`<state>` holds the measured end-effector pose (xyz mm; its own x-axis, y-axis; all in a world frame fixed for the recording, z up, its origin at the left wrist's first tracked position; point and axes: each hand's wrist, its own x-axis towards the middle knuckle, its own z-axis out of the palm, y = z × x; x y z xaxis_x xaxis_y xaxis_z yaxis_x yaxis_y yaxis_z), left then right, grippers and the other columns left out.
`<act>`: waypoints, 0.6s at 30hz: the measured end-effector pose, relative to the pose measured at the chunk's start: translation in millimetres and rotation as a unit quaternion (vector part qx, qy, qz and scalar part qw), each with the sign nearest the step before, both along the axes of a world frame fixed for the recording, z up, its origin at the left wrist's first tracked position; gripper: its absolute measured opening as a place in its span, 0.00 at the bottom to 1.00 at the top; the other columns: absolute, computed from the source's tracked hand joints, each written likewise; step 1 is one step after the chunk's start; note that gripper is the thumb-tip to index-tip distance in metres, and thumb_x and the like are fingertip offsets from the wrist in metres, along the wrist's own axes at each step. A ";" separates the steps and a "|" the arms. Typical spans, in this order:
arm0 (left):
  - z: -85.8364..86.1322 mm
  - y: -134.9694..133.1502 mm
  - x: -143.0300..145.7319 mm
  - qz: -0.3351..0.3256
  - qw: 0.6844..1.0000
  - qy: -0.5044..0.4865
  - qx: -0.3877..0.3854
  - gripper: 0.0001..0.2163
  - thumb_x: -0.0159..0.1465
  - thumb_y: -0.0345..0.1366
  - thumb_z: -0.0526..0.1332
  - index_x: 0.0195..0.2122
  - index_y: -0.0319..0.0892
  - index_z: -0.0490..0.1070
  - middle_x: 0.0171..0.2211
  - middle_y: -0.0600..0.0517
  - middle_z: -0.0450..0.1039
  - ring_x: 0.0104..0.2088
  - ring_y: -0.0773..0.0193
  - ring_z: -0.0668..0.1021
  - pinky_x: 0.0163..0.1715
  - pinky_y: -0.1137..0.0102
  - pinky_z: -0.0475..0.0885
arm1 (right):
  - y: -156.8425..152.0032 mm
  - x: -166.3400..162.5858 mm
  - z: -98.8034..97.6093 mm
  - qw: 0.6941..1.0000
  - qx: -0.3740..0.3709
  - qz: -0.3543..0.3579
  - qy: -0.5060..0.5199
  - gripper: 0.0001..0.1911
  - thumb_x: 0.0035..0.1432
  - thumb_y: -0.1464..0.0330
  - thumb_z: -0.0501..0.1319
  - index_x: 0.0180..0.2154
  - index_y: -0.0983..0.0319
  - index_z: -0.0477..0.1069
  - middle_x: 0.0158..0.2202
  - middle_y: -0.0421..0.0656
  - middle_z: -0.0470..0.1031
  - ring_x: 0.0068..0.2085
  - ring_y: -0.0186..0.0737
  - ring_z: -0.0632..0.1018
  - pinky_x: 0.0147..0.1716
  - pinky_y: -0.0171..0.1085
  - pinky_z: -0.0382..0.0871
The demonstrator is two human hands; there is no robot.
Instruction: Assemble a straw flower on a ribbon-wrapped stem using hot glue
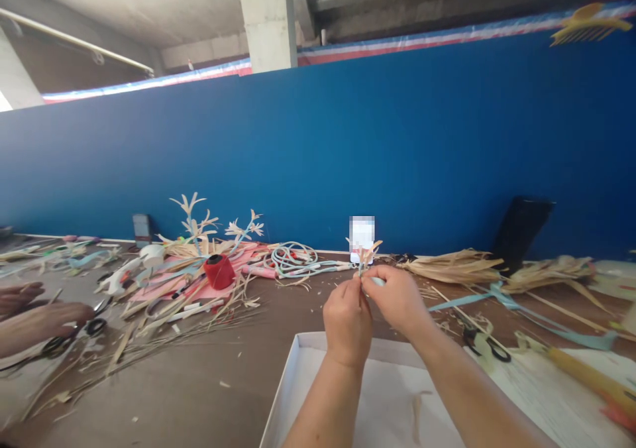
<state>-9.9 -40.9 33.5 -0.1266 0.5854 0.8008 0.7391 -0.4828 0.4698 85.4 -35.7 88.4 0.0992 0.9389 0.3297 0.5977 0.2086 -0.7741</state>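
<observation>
My left hand (348,319) and my right hand (395,300) meet above the brown table (199,388), both pinched on a small straw flower (366,257) with a pale blue wrapped stem. Its straw petals stick up just above my fingertips. Below my forearms lies an open white box (318,382) holding a single straw strip (416,416).
Another person's hands (34,315) rest at the left edge by black scissors (94,327). A heap of straw, pink sheets, a red thread spool (218,271) and finished straw flowers (193,219) lies left of centre. Coiled blue wire (293,259), straw bundles (457,266), blue ribbon (521,315) and more scissors (484,345) lie right. A blue wall stands behind.
</observation>
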 end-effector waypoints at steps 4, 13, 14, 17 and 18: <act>2.1 -1.5 0.0 0.013 1.000 0.007 0.010 0.10 0.61 0.29 0.52 0.38 0.40 0.72 0.32 0.49 0.75 0.34 0.65 0.76 0.36 0.72 0.70 | -2.0 1.7 3.1 0.999 -0.011 0.027 0.016 0.10 0.47 0.66 0.57 0.27 0.61 0.75 0.27 0.41 0.77 0.31 0.39 0.75 0.31 0.33 0.64; 2.1 -0.2 -1.4 0.052 0.998 0.038 0.006 0.08 0.61 0.28 0.52 0.33 0.40 0.71 0.30 0.49 0.74 0.33 0.64 0.75 0.34 0.72 0.69 | 0.8 -0.8 -5.5 0.989 -0.018 0.084 0.121 0.15 0.48 0.60 0.59 0.32 0.63 0.76 0.29 0.43 0.77 0.33 0.41 0.74 0.33 0.34 0.65; 1.8 -0.5 -0.6 0.060 0.997 0.043 0.004 0.08 0.61 0.28 0.52 0.32 0.40 0.71 0.30 0.49 0.74 0.33 0.64 0.75 0.34 0.72 0.69 | 1.6 -1.6 -7.4 0.988 -0.017 0.075 0.136 0.16 0.47 0.58 0.60 0.31 0.64 0.76 0.29 0.43 0.77 0.33 0.40 0.74 0.33 0.34 0.64; 1.4 -2.6 3.1 0.072 0.996 0.053 -0.008 0.09 0.61 0.28 0.52 0.36 0.40 0.71 0.32 0.48 0.74 0.34 0.63 0.75 0.34 0.71 0.69 | 4.7 -3.1 -13.5 0.985 -0.023 0.037 0.168 0.19 0.43 0.54 0.62 0.27 0.65 0.76 0.24 0.44 0.76 0.28 0.39 0.73 0.28 0.35 0.63; 1.5 -3.5 4.5 0.071 0.996 0.056 -0.015 0.10 0.61 0.28 0.51 0.37 0.40 0.71 0.33 0.48 0.74 0.34 0.63 0.75 0.34 0.71 0.69 | 5.8 -3.1 -15.4 0.984 -0.026 0.031 0.174 0.20 0.42 0.53 0.62 0.26 0.65 0.75 0.22 0.44 0.75 0.26 0.39 0.72 0.26 0.34 0.62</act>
<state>-5.4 -44.4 35.0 -0.1211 0.5918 0.7969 0.8476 -0.3561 0.3933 82.3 -29.8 73.0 0.1405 0.9612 0.2375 0.2815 0.1912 -0.9403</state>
